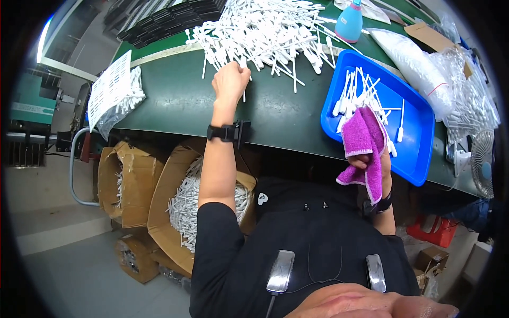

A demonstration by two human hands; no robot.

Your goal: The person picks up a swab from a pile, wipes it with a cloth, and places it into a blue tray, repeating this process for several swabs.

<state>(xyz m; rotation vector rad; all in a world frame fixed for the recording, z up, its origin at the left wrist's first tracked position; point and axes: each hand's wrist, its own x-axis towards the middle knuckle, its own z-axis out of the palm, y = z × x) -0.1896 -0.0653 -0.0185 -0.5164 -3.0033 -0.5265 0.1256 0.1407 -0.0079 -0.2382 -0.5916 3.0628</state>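
Observation:
A large heap of white swabs (265, 29) with thick heads and thin sticks lies across the far part of the green table (175, 95). My left hand (230, 82) is at the heap's near edge, its fingers closed on a white swab (244, 97) whose stick shows below them. On the right, my right hand (361, 160) grips a purple cloth (363, 135), which covers most of that hand. The cloth hangs over the near left side of a blue tray (419, 172). Inside the tray lie several white swabs (354, 95), partly hidden by the cloth.
A bag of swabs (130, 98) under a printed sheet stands at the table's left. Black trays (169, 21) are stacked behind it. A blue bottle (349, 22), clear plastic bags (408, 61) and a small fan (481, 164) are to the right. Below sits a swab-filled carton (164, 212).

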